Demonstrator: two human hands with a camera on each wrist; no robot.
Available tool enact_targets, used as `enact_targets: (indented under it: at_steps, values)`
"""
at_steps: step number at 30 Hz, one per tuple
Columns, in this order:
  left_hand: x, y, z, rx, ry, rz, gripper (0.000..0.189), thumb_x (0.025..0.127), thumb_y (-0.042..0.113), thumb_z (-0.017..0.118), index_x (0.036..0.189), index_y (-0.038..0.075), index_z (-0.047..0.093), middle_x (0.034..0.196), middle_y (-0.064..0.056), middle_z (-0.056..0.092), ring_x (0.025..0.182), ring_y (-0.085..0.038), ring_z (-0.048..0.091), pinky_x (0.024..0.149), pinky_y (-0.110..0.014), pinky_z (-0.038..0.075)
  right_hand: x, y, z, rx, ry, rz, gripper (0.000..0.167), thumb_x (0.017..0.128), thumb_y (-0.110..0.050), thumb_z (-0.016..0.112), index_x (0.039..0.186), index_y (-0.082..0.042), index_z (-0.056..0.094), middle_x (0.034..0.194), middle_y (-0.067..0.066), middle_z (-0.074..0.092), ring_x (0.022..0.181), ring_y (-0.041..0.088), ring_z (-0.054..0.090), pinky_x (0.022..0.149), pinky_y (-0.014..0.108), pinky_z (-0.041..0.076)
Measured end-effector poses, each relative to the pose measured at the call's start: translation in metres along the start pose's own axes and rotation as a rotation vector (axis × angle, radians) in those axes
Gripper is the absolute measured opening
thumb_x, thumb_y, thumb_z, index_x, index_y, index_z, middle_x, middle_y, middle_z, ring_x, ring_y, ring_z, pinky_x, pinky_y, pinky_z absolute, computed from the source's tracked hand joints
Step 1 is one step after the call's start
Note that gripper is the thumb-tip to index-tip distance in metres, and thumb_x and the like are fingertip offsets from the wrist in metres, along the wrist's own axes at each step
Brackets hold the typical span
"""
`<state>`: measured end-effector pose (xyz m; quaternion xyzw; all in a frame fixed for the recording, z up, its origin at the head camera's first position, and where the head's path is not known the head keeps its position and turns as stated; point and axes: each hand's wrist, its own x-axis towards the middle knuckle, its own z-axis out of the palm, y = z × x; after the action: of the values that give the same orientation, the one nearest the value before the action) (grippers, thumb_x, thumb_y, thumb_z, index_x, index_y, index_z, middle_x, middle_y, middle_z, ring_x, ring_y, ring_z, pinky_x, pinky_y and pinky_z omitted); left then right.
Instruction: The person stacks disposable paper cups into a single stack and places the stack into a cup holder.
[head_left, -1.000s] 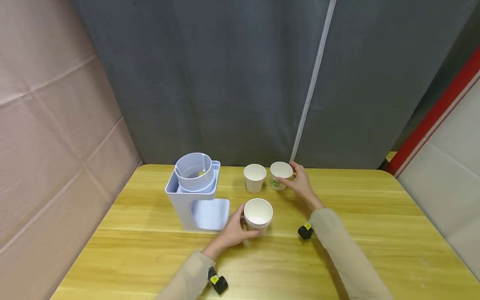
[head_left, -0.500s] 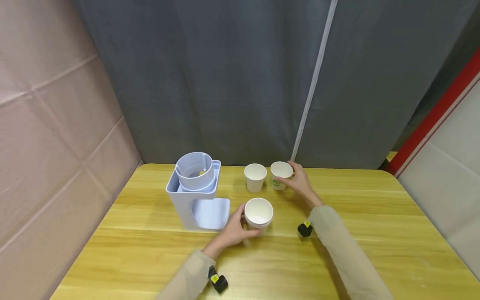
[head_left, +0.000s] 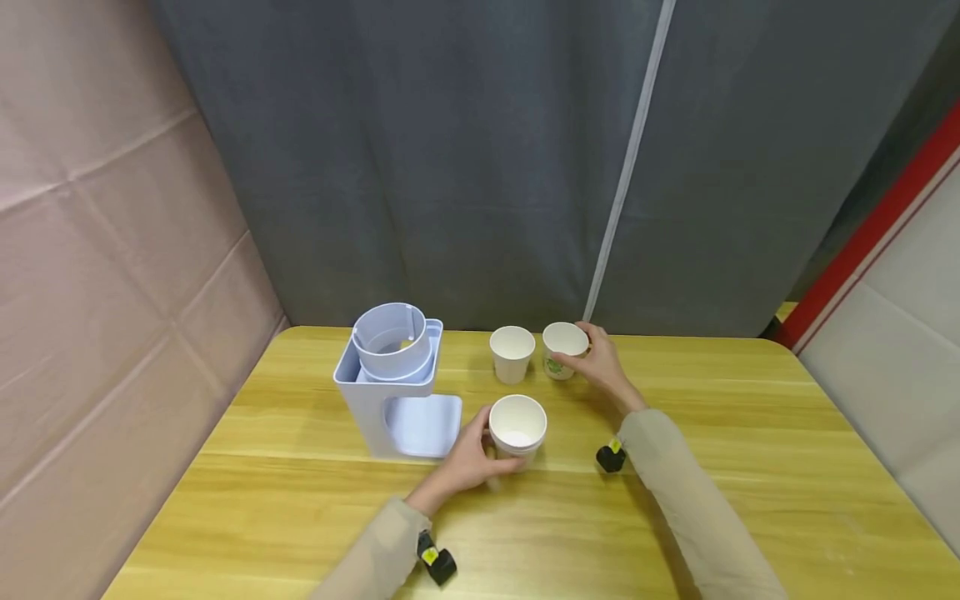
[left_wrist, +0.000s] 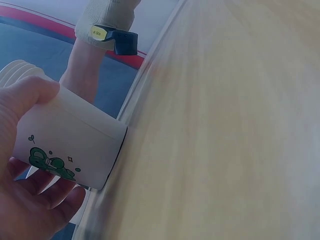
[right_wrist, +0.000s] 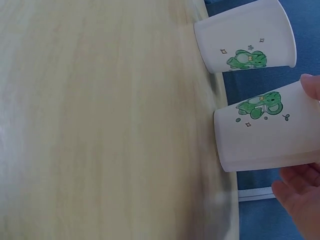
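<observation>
My left hand [head_left: 468, 458] grips a small stack of nested white paper cups [head_left: 517, 425], thumb on the near side and fingers round the left. In the left wrist view the stack [left_wrist: 75, 135] shows several rims and a green cartoon print, its base at the tabletop. My right hand [head_left: 600, 362] holds a single paper cup [head_left: 565, 342] at the back of the table, thumb in front and fingers behind its rim. A green cartoon shows on this cup [right_wrist: 270, 130] in the right wrist view. Just left of it stands another paper cup [head_left: 512, 354], upright and untouched.
A pale blue plastic stand [head_left: 367, 408] with a round ring holder [head_left: 390, 342] on top and a flat base tray [head_left: 424, 425] stands left of the cups. Behind the wooden table [head_left: 262, 500] hangs a dark grey curtain [head_left: 450, 167].
Both hands keep their grips and the cups stay in place. Only a very slight shift of the head view shows.
</observation>
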<state>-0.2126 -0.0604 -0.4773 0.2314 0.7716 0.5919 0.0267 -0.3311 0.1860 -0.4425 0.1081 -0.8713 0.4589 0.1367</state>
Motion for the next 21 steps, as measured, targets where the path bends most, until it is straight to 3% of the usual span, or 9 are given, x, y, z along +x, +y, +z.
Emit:
enact_targets:
  at_steps: [13,21]
  values:
    - [0.001,-0.002,0.000,-0.005,-0.007,0.013,0.075,0.069,0.010,0.082,0.132,0.000,0.042,0.122,-0.015,0.055,0.106,-0.026,0.055,0.089,-0.031,0.046,-0.011,-0.012,-0.025,0.015,-0.003,0.001,0.071,0.075,-0.014,0.078,0.131,0.010,0.042,0.124,0.028,0.044,0.110,0.038,0.045,0.093,0.050,0.041]
    - [0.000,0.000,0.000,0.000,0.001,0.014,0.076,0.068,0.009,0.082,0.133,0.000,0.042,0.123,-0.015,0.055,0.106,-0.025,0.055,0.088,-0.030,0.045,-0.024,-0.037,-0.037,0.013,-0.001,-0.071,0.067,0.071,-0.008,0.080,0.127,0.008,0.046,0.122,0.026,0.048,0.108,0.036,0.048,0.092,0.051,0.043]
